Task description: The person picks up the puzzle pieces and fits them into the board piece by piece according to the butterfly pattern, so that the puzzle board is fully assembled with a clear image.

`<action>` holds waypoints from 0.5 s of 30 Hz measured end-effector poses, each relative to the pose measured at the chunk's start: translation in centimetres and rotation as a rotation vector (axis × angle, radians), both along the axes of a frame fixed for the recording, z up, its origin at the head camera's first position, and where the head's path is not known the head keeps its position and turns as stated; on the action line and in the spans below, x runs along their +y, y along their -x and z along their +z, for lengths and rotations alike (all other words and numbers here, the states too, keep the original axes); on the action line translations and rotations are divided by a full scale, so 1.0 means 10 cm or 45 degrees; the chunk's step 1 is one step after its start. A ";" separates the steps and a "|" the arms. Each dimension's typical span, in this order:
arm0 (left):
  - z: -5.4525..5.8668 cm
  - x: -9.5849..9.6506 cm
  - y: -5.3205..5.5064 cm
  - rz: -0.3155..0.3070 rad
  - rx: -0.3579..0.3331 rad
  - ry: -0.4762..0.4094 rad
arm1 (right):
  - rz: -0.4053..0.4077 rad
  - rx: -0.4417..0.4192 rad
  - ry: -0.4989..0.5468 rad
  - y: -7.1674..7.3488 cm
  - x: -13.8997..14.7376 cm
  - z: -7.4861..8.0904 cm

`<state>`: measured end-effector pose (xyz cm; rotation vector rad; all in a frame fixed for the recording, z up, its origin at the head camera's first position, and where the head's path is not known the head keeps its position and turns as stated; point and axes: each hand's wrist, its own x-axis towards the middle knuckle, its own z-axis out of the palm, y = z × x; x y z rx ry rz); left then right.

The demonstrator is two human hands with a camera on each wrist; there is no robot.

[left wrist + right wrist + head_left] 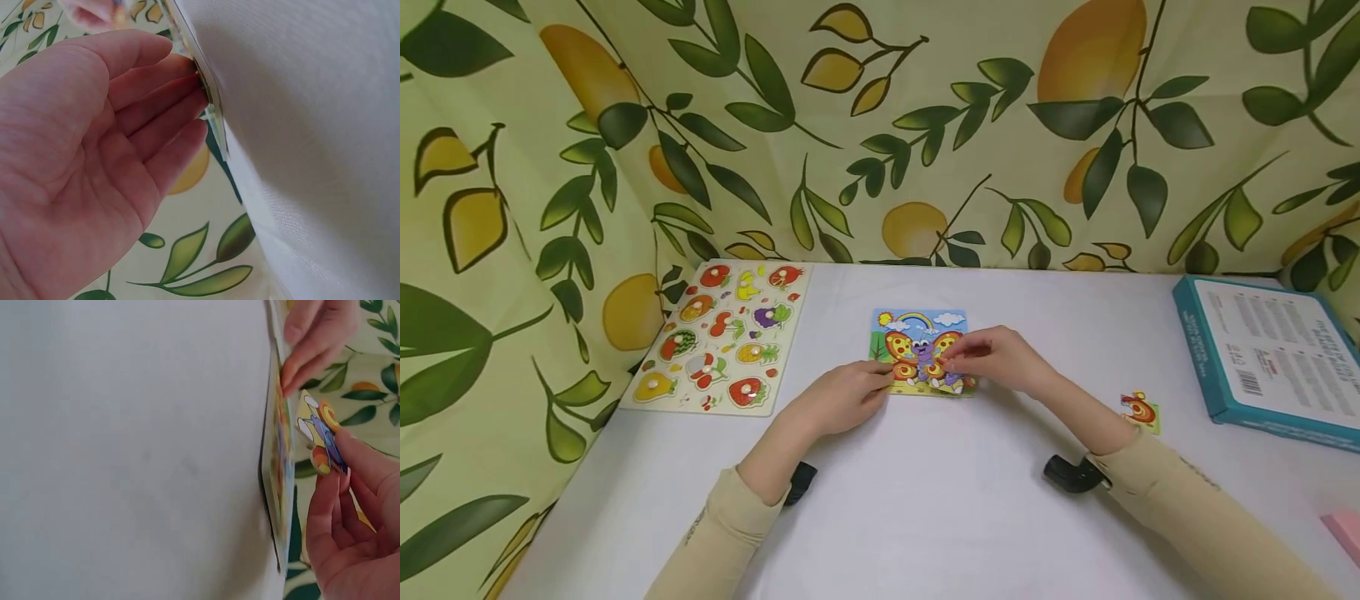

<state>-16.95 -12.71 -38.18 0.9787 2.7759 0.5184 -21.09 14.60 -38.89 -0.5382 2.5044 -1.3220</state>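
A small butterfly jigsaw board (919,333) lies flat in the middle of the white table (925,500). My left hand (880,385) lies beside the board's lower left corner, and its straight fingers (162,106) press against the board's edge (212,106). My right hand (958,360) hovers over the board's lower right part. It pinches a jigsaw piece (319,434), printed with part of the butterfly, between thumb and fingers, just above the board (278,456). Another loose piece (1141,411) lies on the table to the right of my right forearm.
A wooden fruit peg puzzle (722,333) lies at the left edge of the table. A teal box (1262,358) sits at the far right, and a pink object (1345,533) shows at the lower right edge. Leaf-and-lemon fabric (880,125) walls the table behind and left.
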 end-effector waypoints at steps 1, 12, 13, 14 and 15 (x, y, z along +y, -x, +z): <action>0.00 0.00 0.00 -0.005 0.001 0.001 | 0.001 0.001 -0.004 0.03 -0.07 -0.01; 0.00 0.00 0.01 0.002 -0.024 -0.006 | 0.003 0.037 -0.137 0.23 -0.42 -0.07; 0.00 0.00 0.01 0.004 -0.024 -0.008 | 0.006 0.049 -0.149 0.24 -0.44 -0.08; 0.00 0.00 0.01 0.006 -0.026 -0.011 | 0.007 0.057 -0.160 0.24 -0.45 -0.08; 0.00 -0.01 0.01 0.008 -0.027 -0.013 | 0.010 0.066 -0.171 0.25 -0.46 -0.08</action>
